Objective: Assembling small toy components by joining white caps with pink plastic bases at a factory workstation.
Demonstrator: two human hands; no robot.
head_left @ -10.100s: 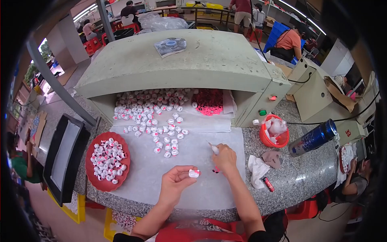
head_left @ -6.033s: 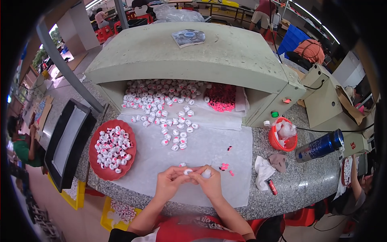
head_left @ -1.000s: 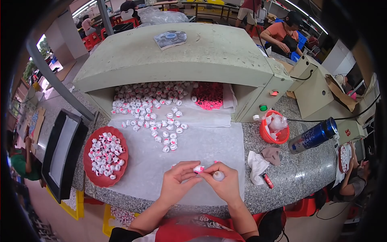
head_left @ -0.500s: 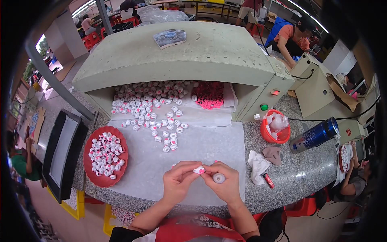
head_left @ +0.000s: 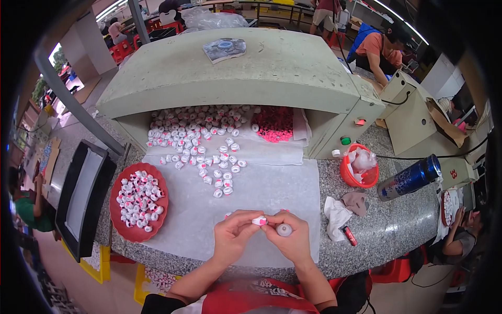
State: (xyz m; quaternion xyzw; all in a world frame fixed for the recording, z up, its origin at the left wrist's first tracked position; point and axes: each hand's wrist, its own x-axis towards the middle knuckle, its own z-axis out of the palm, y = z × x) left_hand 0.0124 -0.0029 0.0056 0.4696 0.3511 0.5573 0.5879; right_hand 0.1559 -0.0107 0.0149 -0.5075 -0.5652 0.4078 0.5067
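A small white cap (head_left: pixel 259 221) with a pink spot is sitting pinched between the fingertips of the left hand (head_left: pixel 234 236) and the right hand (head_left: pixel 291 239), which is also curling around a small round piece (head_left: pixel 284 230). Both are hovering over the near edge of a white sheet (head_left: pixel 261 188) on a speckled stone counter (head_left: pixel 387 220). A red plate (head_left: pixel 116 209) of caps is lying to the left, loose caps (head_left: pixel 209 157) are lying farther off, and bare sheet is lying between.

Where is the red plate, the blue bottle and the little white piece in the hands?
red plate (head_left: pixel 116 224): head view, on its bare lower left rim.
blue bottle (head_left: pixel 410 177): head view, on the middle of its body.
little white piece (head_left: pixel 259 221): head view, on its top, between the fingertips.
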